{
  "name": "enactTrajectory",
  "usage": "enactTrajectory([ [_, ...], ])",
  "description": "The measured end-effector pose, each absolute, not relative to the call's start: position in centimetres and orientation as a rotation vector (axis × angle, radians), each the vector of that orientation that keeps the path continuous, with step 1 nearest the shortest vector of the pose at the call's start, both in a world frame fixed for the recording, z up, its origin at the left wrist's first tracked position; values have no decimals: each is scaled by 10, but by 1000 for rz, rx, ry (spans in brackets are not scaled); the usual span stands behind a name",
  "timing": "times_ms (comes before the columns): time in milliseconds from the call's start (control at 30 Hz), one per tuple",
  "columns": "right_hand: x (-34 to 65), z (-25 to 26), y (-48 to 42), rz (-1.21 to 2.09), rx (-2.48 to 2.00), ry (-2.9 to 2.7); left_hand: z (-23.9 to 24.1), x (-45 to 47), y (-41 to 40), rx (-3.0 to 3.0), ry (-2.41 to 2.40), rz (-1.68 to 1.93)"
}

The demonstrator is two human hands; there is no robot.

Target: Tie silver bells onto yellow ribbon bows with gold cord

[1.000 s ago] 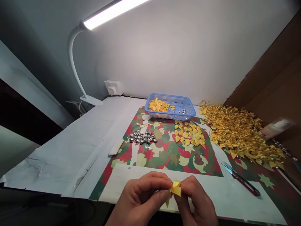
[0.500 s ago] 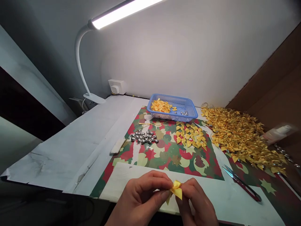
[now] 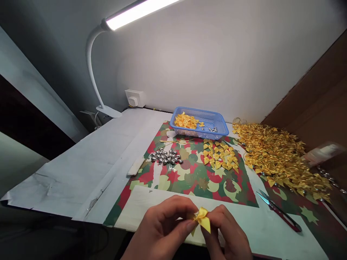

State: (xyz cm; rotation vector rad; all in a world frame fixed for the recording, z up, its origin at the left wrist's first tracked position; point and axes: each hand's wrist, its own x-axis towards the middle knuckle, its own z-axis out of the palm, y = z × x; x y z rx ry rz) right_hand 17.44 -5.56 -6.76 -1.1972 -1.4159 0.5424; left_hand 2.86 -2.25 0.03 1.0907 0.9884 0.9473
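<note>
A yellow satin ribbon bow (image 3: 202, 217) is pinched between my two hands above the front edge of the table. The thumb and forefinger of my left hand (image 3: 170, 227) grip its left side. My right hand (image 3: 226, 231) holds its right side the same way, fingers bent. One pointed ribbon tail hangs down between the hands; part of the bow is hidden behind the fingertips. Beyond the hands, several similar yellow bows (image 3: 220, 155) lie in rows on the patterned sheet (image 3: 189, 184). Left of them sits a cluster of shiny silver bells or beads (image 3: 166, 157).
A blue basket (image 3: 200, 134) at the back holds yellow bows and silver pieces. A large heap of gold bows (image 3: 276, 155) covers the right side. Thread snips (image 3: 282, 215) lie at front right, a folded cloth (image 3: 136, 167) at left. A lamp (image 3: 90, 65) arches overhead.
The bow has turned slightly between my fingers, and its knot shows more clearly. My left fingertips have shifted a little to the left. Both hands still hold it.
</note>
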Motion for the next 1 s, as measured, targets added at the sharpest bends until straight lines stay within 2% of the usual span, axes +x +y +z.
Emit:
enactTrajectory([
  [233,175,-76,-54,614,-1149,-1385,-3,26,-21,1024,940,889],
  [400,172,-77,-62,739,-1309,-1211,-10,25,-19,1076,939,842],
  [567,190,-62,-58,446,-1360,-1414,-14,24,-19,1212,1036,833],
  [800,191,-42,-47,-47,-1159,-1782,-11,25,-22,1505,1040,885],
  [900,180,-38,-46,-104,-1176,-1851,-14,24,-20,1602,1034,863],
  [1000,172,-34,-46,-15,-1092,-1779,-16,22,-19,1646,1081,857],
])
